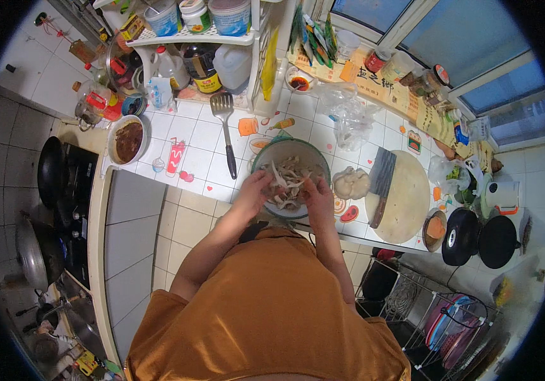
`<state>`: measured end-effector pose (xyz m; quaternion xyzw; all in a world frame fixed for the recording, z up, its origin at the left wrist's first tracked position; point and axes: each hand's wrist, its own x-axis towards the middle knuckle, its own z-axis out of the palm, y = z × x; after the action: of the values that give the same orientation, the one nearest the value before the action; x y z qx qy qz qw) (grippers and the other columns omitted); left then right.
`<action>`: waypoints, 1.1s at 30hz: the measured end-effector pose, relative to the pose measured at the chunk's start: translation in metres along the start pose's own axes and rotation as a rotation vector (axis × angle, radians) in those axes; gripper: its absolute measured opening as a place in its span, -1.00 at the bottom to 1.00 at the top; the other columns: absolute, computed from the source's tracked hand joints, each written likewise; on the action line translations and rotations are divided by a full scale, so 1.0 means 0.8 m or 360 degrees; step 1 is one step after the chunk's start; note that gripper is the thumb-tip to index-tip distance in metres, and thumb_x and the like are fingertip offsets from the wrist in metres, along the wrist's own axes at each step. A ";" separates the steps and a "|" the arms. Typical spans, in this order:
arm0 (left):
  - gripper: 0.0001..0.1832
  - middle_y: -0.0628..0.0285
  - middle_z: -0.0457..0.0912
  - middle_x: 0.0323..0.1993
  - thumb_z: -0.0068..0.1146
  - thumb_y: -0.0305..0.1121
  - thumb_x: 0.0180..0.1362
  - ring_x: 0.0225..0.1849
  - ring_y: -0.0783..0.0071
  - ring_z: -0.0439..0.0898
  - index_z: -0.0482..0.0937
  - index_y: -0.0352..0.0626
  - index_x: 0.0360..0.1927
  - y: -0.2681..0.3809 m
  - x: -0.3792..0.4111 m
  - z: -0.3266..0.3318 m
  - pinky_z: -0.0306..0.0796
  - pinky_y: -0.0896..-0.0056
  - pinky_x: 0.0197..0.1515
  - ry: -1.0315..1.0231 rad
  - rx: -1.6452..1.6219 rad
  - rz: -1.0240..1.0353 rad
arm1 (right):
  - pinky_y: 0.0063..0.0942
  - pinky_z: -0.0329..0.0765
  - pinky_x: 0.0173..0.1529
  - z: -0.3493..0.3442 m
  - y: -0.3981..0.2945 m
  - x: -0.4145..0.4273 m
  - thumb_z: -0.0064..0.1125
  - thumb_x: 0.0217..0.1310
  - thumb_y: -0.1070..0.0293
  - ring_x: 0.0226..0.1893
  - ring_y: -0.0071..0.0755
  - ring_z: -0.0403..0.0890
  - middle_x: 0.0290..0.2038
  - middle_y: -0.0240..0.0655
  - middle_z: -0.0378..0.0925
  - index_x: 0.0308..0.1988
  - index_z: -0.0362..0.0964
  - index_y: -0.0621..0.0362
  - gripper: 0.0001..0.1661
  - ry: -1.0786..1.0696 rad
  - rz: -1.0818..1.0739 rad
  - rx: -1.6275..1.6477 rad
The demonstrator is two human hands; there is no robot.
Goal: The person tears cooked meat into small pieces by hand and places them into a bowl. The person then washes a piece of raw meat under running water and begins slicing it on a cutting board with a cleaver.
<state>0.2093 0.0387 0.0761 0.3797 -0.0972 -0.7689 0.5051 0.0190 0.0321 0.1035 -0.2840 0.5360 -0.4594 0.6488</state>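
Note:
Torn pale mushroom pieces (289,176) lie in a large round basin (292,143) with a green rim, close before my body at the counter's edge. My left hand (256,190) is at the basin's left side, its fingers reaching over the rim among the pieces. My right hand (317,193) is at the right side, with its fingertips at a strip of mushroom. Both hands have bent fingers, and what lies between them is partly hidden. A whole clump of pale mushrooms (351,183) rests just right of the basin.
A cleaver (383,183) lies on a round cutting board (406,200) to the right. A slotted spatula (226,128) and a bowl of brown food (128,140) are to the left. Plastic bags (351,119) lie behind the basin. A wok (39,252) stands on the stove at far left.

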 end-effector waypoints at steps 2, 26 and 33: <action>-0.78 0.14 0.59 -0.06 -0.07 -0.36 0.42 -0.05 0.35 0.63 0.46 -0.33 -0.04 0.004 -0.001 0.004 0.62 0.24 0.05 0.0014 0.0002 0.0108 | -0.59 0.46 -0.25 -0.003 -0.001 -0.001 0.26 0.29 0.30 -0.34 -0.62 0.53 -0.28 -0.46 0.57 -0.13 0.49 0.13 -0.79 0.0040 -0.0003 0.0214; -0.58 0.27 0.58 -0.17 0.30 -0.30 0.17 -0.25 0.58 0.54 0.48 -0.21 0.06 -0.004 0.000 0.017 0.45 0.52 -0.30 0.0008 0.1262 0.0279 | -0.44 0.54 -0.20 -0.005 0.010 -0.003 0.31 0.13 0.47 -0.30 -0.44 0.60 -0.29 -0.30 0.57 -0.13 0.43 0.24 -0.70 -0.0202 -0.0349 -0.0887; -0.66 0.32 0.59 -0.20 0.22 -0.33 0.23 -0.18 0.54 0.57 0.49 -0.17 0.04 0.008 0.007 0.001 0.46 0.44 -0.19 0.0170 0.0340 -0.0029 | -0.55 0.46 -0.25 -0.032 0.004 0.010 0.28 0.17 0.49 -0.36 -0.55 0.50 -0.31 -0.39 0.52 -0.07 0.42 0.25 -0.68 0.0021 -0.0252 -0.0042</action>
<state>0.2125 0.0308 0.0776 0.4727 -0.1482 -0.7373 0.4593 -0.0044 0.0293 0.0903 -0.3309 0.5222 -0.5041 0.6031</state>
